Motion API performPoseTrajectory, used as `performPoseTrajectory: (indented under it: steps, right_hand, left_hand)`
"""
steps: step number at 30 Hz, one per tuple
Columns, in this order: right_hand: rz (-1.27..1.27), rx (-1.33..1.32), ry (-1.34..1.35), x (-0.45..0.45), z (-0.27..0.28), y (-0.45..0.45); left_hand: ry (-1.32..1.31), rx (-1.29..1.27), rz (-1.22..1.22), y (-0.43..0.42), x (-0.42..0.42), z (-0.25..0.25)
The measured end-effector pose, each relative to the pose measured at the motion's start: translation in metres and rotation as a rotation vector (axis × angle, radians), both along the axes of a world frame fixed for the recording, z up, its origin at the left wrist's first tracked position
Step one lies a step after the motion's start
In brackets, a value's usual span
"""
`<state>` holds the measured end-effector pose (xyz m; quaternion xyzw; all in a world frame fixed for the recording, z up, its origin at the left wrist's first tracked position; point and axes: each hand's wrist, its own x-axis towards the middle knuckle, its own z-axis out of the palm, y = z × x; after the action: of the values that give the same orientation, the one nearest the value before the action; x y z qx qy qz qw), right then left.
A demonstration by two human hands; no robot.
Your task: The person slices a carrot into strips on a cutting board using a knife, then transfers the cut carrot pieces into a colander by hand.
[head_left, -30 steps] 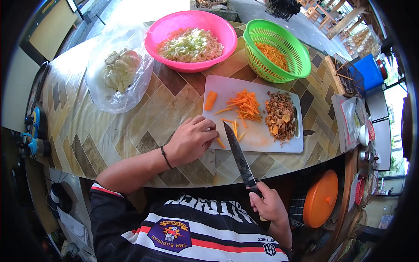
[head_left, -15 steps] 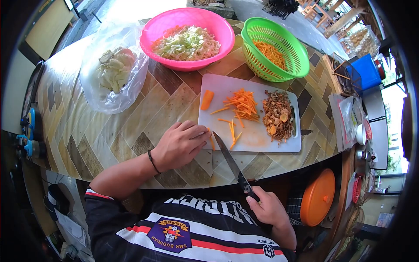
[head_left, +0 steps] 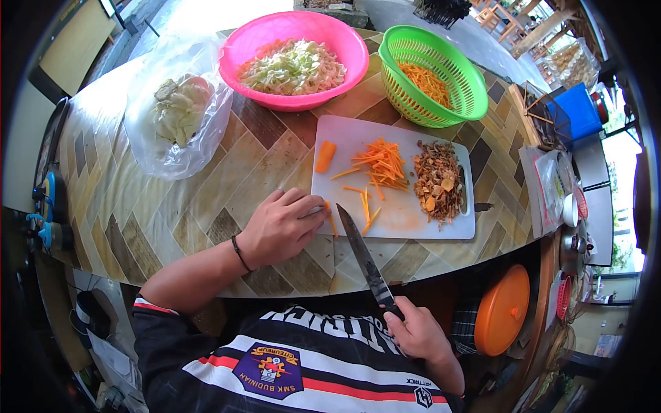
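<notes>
My right hand (head_left: 416,329) grips the handle of a knife (head_left: 365,259), whose tip points at the near left part of the white cutting board (head_left: 406,230). At the board's left edge my left hand (head_left: 284,227) is closed, with a thin orange carrot strip (head_left: 332,220) by its fingertips; whatever lies under the fingers is hidden. On the board are a carrot piece (head_left: 326,157), a pile of carrot sticks (head_left: 383,164), a few loose sticks (head_left: 370,213) and a heap of brown and orange peelings (head_left: 438,182).
A pink bowl (head_left: 294,103) of shredded vegetables and a green basket (head_left: 425,113) of orange shreds stand behind the board. Cabbage (head_left: 180,110) lies in a plastic bag (head_left: 189,162) at the left. An orange lid (head_left: 502,310) is below the table's right edge.
Over the last second my left hand and the knife have moved left, and the knife tip has come lower. The view has shifted slightly. Since half a second ago little differs.
</notes>
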<state>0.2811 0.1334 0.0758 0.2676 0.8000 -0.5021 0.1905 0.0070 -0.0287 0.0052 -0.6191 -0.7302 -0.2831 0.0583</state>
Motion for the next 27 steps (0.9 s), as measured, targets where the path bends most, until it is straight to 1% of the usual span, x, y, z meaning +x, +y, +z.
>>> performPoseTrajectory:
  steps: [5, 9, 12, 15, 18, 21, 27]
  right_hand:
    - [0.021, -0.003, 0.059, -0.005, 0.003, -0.010]
    - [-0.013, 0.001, -0.006, -0.009, 0.008, -0.015]
    - [-0.029, 0.010, -0.020, -0.007, 0.008, -0.020]
    - [-0.058, 0.009, -0.024, -0.005, 0.007, -0.024]
    - [-0.104, 0.002, -0.007, -0.005, 0.005, -0.028]
    - [-0.133, 0.024, 0.031, -0.002, 0.004, -0.030]
    - [-0.165, 0.032, 0.059, 0.005, 0.005, -0.033]
  left_hand:
    - [0.014, -0.034, -0.022, 0.000, 0.001, 0.001]
    - [0.078, -0.091, -0.032, 0.001, 0.001, 0.002]
    - [0.101, -0.085, -0.056, 0.000, 0.002, 0.005]
    - [0.077, -0.005, -0.091, -0.004, -0.002, 0.010]
    - [0.061, -0.021, -0.195, -0.003, -0.007, 0.013]
    - [0.005, -0.025, -0.238, 0.003, -0.008, 0.006]
    - [0.043, -0.044, -0.235, 0.001, -0.007, 0.008]
